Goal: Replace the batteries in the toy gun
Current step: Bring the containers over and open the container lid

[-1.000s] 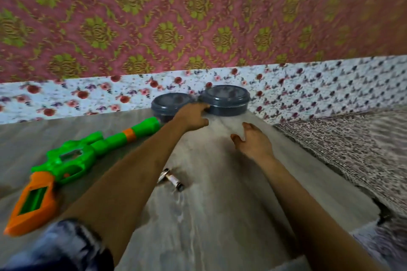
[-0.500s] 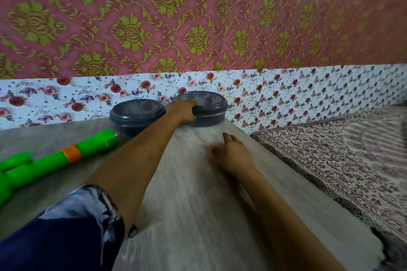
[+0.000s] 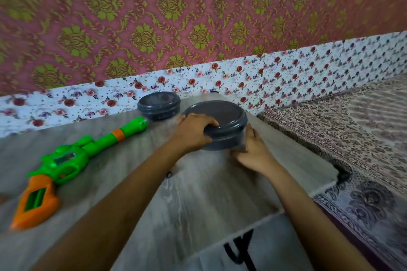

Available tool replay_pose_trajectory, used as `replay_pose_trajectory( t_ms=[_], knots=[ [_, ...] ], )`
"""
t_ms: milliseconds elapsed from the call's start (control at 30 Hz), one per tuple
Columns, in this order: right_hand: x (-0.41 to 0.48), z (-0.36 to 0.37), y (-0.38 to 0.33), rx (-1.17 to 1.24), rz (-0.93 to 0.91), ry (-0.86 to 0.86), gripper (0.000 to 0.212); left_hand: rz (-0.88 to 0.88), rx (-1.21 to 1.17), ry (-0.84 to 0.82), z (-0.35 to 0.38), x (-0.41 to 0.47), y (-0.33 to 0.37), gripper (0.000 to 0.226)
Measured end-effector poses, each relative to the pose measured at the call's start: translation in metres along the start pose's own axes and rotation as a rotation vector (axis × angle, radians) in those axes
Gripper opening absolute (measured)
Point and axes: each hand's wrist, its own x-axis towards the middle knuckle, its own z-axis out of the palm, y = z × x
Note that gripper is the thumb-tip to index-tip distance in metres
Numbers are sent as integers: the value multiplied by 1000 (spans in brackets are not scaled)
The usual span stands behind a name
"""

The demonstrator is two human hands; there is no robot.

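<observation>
Left hand [image 3: 193, 132] and right hand [image 3: 253, 149] grip 1 grey container [image 3: 220, 114] on the grey table [image 3: 198, 193] by wallpaper [image 3: 143, 28].

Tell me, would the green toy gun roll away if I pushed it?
Probably not: the toy gun lies flat on its side, and its bumpy body and wide orange end should stop it rolling. It would likelier slide, since the table looks smooth. It looks like hollow plastic, so it is likely stiff and light for its length.

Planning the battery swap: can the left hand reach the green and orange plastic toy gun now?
Probably yes, once freed: the left hand grips the nearer dark grey round container; nothing blocks the green and orange toy gun.
</observation>
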Motion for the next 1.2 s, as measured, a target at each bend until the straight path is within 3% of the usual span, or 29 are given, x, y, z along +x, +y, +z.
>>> replay_pose_trajectory(
  t_ms=[167,300,500,633,767,967,1200],
  knots=[
    [-53,-7,4,43,5,-40,116,89,-117,-125,-17,-47,28,46],
    [-81,-7,-2,112,31,-33,123,105,-147,-239,-29,-71,42,54],
    [-103,-5,-7,221,80,89,121,161,78,-199,-29,-89,57,70],
    [-112,-3,-9,252,93,135,135,189,0,-246,-29,-94,55,68],
    [-113,4,-16,211,100,206,141,218,69,-184,-27,-93,51,62],
    [-112,16,-13,120,145,305,135,342,237,-93,-26,-86,48,66],
    [-111,16,-12,122,160,291,134,453,307,-123,-42,-80,56,65]
  ],
)
